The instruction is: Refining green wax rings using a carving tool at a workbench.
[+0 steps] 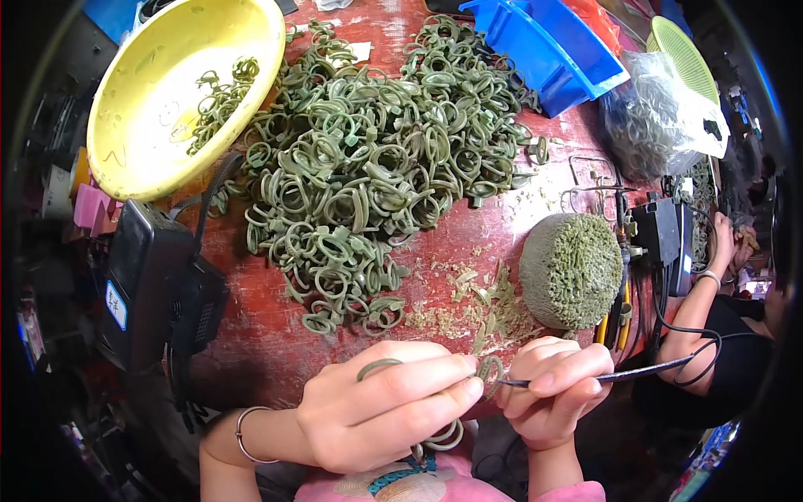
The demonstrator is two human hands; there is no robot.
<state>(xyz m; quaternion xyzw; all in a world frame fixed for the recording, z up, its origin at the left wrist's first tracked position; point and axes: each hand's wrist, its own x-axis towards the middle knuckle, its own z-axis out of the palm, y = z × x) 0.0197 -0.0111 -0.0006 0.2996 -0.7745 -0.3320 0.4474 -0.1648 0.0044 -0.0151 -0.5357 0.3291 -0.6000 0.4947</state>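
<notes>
My left hand (385,406), thumb and fingers pinched together, holds up a small green ring (489,372). Another green ring (378,366) loops out between its fingers, and a couple of pale green rings (447,437) hang below the hand. In my right hand (556,386) is a slim dark corded pen tool (644,371), gripped like a pencil. Its thin tip points left and meets the held ring; whether it touches cannot be made out. Beyond my hands a large heap of green rings (360,184) covers the red table (268,335).
Pale green shavings (485,301) lie before a round block with a crumbly green face (573,269). Left are a yellow basin (125,159) with rings and a black box-like device (150,276). Right are a blue bin (544,50), a plastic bag (652,117), cords and a co-worker's arm (694,309).
</notes>
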